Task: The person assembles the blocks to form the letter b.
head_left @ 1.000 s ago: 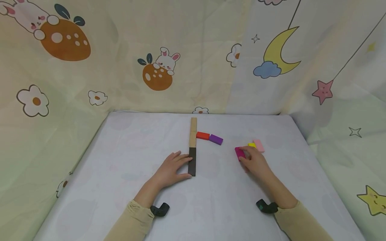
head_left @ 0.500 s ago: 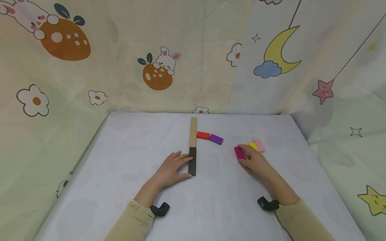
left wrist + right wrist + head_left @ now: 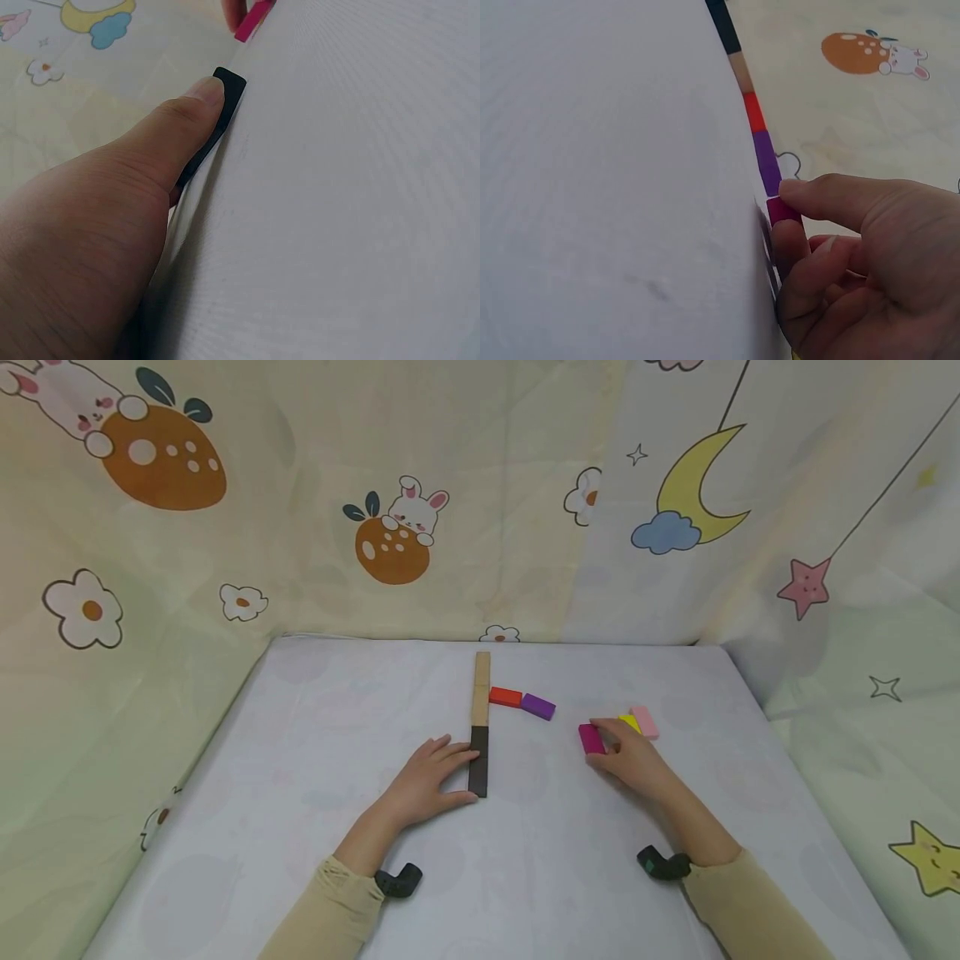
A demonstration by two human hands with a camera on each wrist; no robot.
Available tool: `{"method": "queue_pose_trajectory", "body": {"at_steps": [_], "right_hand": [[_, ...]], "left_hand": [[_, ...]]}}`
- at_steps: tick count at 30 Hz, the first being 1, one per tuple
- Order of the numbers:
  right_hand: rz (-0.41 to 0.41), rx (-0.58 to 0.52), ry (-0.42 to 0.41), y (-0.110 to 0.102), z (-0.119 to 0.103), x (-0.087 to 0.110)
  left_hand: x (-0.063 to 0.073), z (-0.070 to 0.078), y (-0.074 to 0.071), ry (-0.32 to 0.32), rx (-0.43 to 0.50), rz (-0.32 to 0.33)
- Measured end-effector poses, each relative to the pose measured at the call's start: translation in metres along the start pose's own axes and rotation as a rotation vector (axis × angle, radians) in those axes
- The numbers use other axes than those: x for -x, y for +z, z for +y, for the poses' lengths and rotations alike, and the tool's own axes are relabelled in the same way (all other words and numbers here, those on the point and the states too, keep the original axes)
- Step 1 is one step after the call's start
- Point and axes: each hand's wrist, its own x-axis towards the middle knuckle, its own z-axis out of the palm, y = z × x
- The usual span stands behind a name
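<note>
A straight column of blocks runs away from me in the head view, with wooden blocks at the far end and a black section at the near end. My left hand lies spread on the cloth, its thumb and one finger touching the black section. The left wrist view has that thumb resting against the black block's end. My right hand pinches a magenta block between thumb and fingers, low over the cloth. Right wrist view: the block shows between the fingertips.
A red block touches the column's right side, and a purple block angles off its end. Beyond my right hand lie a yellow block, partly covered, and a pink block. A white cloth covers the table; printed fabric hangs behind.
The right hand has shifted slightly left and away from me with the magenta block, uncovering more of the yellow one. The left hand and the column stay where they were.
</note>
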Motion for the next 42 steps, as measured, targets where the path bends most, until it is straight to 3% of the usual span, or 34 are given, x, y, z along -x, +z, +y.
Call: {"method": "queue_pose_trajectory", "body": {"at_steps": [6,20,42], "right_hand": [[-0.030,-0.001,-0.034,0.003,-0.013,-0.010],[-0.089,-0.008,0.009,0.012,-0.023,-0.034],[-0.116,-0.025,0.041,0.012,-0.026,-0.037]], "left_hand": [[0.000,0.000,-0.001,-0.004,0.001,-0.011],[-0.002,0.000,0.001,-0.013,0.000,-0.012],[-0.001,0.000,0.001,-0.014,0.001,-0.014]]}}
